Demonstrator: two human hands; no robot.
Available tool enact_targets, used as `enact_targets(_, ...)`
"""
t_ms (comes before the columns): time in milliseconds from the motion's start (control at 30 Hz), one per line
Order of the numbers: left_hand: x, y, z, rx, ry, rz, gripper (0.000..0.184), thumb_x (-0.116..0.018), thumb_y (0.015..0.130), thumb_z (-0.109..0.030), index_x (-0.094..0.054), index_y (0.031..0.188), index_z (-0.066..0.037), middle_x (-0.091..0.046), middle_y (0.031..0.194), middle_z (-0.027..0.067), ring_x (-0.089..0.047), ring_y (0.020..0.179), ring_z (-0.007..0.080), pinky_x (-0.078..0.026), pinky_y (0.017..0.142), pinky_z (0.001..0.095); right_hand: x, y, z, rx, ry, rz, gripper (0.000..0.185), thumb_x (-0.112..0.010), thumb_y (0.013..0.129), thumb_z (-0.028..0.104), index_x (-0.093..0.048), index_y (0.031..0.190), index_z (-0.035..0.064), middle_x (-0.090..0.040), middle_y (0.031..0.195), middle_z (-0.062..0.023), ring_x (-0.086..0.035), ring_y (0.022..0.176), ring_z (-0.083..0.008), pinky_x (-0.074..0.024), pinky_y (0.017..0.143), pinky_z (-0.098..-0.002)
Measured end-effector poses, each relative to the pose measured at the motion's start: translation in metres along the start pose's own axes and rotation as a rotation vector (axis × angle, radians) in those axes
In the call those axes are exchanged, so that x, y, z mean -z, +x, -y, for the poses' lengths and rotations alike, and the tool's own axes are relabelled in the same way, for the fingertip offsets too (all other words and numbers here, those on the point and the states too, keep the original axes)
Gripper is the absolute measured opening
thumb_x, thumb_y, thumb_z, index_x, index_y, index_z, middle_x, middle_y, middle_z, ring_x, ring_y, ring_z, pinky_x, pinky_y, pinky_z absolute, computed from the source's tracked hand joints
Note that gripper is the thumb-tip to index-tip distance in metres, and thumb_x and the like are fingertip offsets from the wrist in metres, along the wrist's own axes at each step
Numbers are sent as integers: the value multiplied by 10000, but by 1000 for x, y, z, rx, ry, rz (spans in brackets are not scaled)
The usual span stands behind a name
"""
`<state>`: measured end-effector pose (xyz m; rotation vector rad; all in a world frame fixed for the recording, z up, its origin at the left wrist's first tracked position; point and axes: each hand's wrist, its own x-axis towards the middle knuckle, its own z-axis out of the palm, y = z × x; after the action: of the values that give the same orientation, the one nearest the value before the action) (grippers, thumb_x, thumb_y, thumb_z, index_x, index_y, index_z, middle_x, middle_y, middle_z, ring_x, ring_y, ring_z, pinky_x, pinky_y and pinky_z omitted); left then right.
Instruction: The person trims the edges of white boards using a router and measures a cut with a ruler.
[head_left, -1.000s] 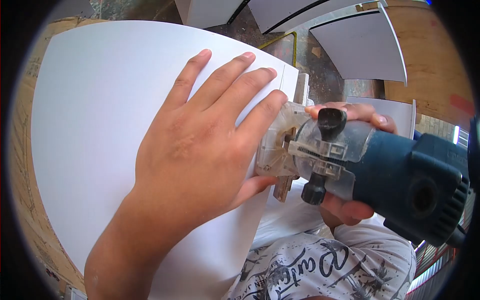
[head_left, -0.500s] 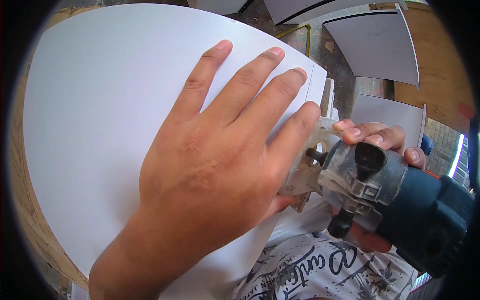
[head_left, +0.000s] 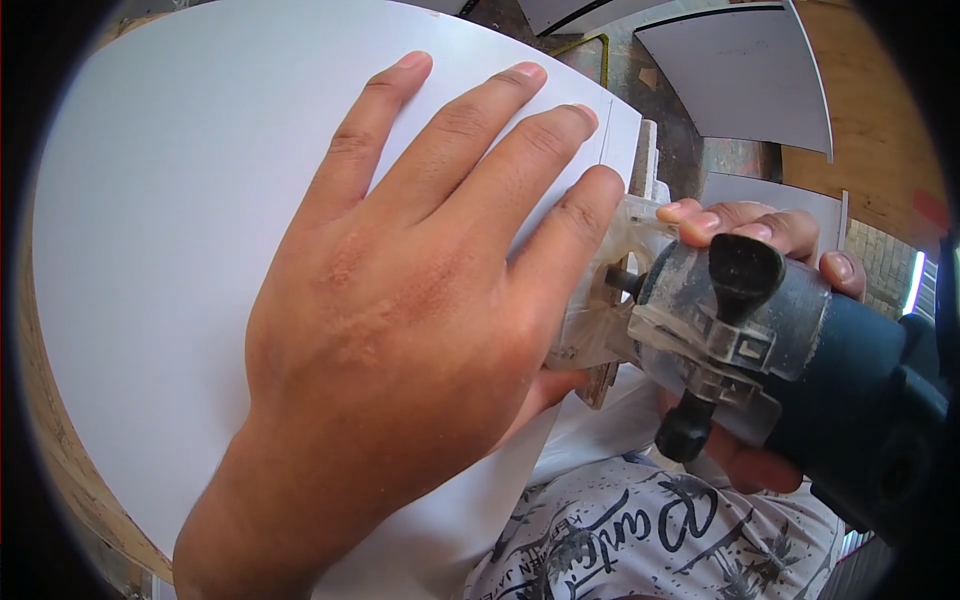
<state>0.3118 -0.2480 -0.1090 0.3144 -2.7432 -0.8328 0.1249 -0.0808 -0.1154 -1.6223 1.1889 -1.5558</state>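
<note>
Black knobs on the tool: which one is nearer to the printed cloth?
The lower knob, seen just above the cloth; the upper knob is beside the right hand.

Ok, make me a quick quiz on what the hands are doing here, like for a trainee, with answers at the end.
1. Multiple choice: over the white panel, the fingers of the left hand are
a) curled into a fist
b) spread apart
c) crossed
2. True or false: the router has black knobs.
3. Short answer: which hand has its grip around the router's body?

Key: 1 b; 2 true; 3 the right hand.
</note>
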Motion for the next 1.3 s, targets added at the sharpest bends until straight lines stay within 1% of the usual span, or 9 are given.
enact_targets(167, 2, 1, -1, 2, 0, 20, 781, -917, 523, -345, -687, 1218, -70, -617, 1378, 112, -521, 1381, 346, -317, 1194, 559, -4, -2, -1, -8, -25, -19, 1212, -878, 680, 700, -298, 1559, 100, -499, 1363, -210, -542, 1271, -448, -398, 1143, -569)
enact_targets(267, -9, -5, 17, -127, 249, 17, 791, -921, 529, -323, -676, 1237, -69, -609, 1391, 113, -511, 1391, 349, -309, 1198, 565, -2, -1, 8, -42, -104, -15, 1200, -873, 690, 697, -298, 1549, 87, -508, 1350, -221, -556, 1252, -454, -419, 1127, -563)
enact_targets(333, -7, -2, 19, -124, 220, 9, 799, -924, 532, -316, -670, 1248, -69, -602, 1402, 114, -500, 1404, 349, -301, 1203, 569, -2, 0, 14, -64, -180, -20, 1165, -857, 715, 689, -307, 1530, 64, -527, 1320, -233, -580, 1223, -450, -451, 1104, -552)
enact_targets(367, -1, -2, 12, -61, 60, 10, 802, -925, 534, -316, -668, 1253, -70, -599, 1409, 115, -492, 1412, 347, -296, 1207, 570, -3, 1, 14, -57, -207, -32, 1141, -845, 732, 683, -312, 1517, 49, -537, 1301, -239, -594, 1207, -447, -469, 1091, -546)
enact_targets(433, 5, -1, 6, 1, -95, 22, 807, -925, 539, -320, -665, 1262, -71, -593, 1420, 116, -478, 1426, 345, -287, 1213, 573, -7, 2, 12, -34, -227, -61, 1106, -827, 760, 670, -317, 1500, 26, -549, 1279, -247, -609, 1192, -440, -491, 1075, -539)
enact_targets(533, 6, 0, 6, 0, -74, 34, 810, -923, 549, -331, -663, 1272, -75, -585, 1434, 118, -462, 1441, 343, -275, 1221, 577, -11, 5, 9, 0, -208, -103, 1057, -823, 784, 632, -324, 1486, 18, -555, 1264, -250, -611, 1192, -431, -495, 1072, -539)
enact_targets(767, 1, -12, 5, 21, -61, 41, 801, -913, 552, -344, -674, 1269, -78, -583, 1448, 118, -456, 1450, 345, -268, 1224, 579, -19, -1, 11, -37, -216, -81, 1051, -868, 760, 579, -336, 1505, 62, -564, 1271, -237, -610, 1202, -422, -481, 1083, -529)
enact_targets(1033, 8, -6, 4, 28, -48, 48, 746, -886, 571, -372, -704, 1228, -70, -611, 1425, 116, -492, 1426, 348, -284, 1215, 577, -34, 24, -1, 120, 110, -176, 1101, -970, 647, 470, -377, 1520, 157, -565, 1309, -194, -602, 1233, -428, -452, 1117, -567)
enact_targets(1300, 8, -6, 3, 28, -55, 38, 753, -897, 548, -340, -705, 1225, -72, -615, 1422, 113, -499, 1422, 345, -290, 1213, 572, -28, 16, -5, 82, 94, -188, 1089, -963, 654, 487, -379, 1520, 180, -570, 1307, -187, -603, 1225, -431, -456, 1109, -580)
